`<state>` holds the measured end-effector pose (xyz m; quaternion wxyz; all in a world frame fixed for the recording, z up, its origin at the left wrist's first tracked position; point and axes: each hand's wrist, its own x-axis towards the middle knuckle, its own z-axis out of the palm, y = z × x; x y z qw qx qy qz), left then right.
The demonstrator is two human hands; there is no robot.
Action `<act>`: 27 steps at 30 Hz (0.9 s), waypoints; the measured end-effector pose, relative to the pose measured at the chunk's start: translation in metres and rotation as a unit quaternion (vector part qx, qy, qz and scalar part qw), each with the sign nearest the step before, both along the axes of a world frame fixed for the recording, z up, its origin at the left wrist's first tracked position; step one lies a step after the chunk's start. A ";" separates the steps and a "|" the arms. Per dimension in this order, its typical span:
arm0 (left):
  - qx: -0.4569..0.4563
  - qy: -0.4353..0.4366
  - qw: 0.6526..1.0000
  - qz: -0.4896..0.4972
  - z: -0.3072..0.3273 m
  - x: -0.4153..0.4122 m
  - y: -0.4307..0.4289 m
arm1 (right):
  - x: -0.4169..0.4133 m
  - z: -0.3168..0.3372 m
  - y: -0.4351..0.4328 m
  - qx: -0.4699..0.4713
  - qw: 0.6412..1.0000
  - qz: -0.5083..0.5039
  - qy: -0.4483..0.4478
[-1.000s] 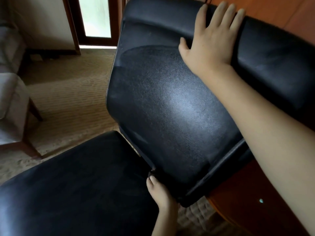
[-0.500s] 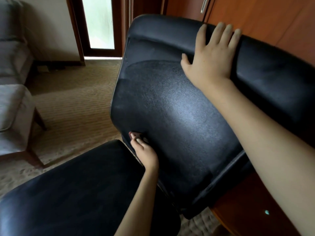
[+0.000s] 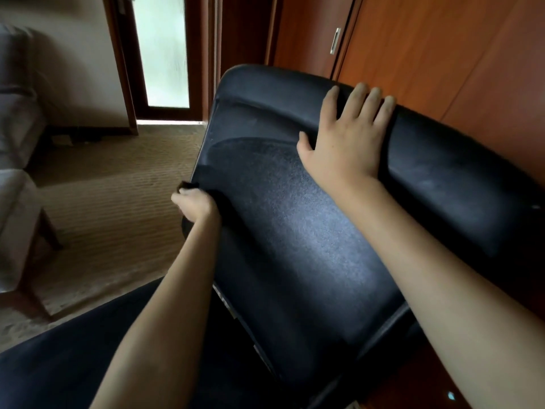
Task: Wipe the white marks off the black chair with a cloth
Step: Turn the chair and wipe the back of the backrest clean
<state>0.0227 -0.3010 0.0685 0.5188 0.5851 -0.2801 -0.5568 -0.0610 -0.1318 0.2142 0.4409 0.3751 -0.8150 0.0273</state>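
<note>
Grip of the left hand (image 3: pixel 196 205) is clamped on one dark cloth (image 3: pixel 185 185), frame centre-left; the right hand (image 3: pixel 346 143) lies flat, fingers straight, on the one black chair (image 3: pixel 295 231).

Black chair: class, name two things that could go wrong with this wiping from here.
1. The left hand works at the very edge of the backrest, so the dark cloth may slip off.
2. The right hand only lies flat on its top, so the backrest could shift against the wooden cabinet.
</note>
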 end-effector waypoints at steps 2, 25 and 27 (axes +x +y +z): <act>-0.140 -0.011 0.989 -0.040 0.047 -0.016 -0.002 | 0.000 -0.001 0.000 -0.007 1.000 -0.006 0.007; -0.252 -0.209 0.924 -0.195 0.026 0.016 -0.021 | 0.009 -0.052 0.007 0.152 0.974 0.058 0.156; -0.182 -0.195 0.940 -0.214 0.007 0.032 -0.022 | 0.008 -0.053 0.007 0.158 0.974 0.064 0.150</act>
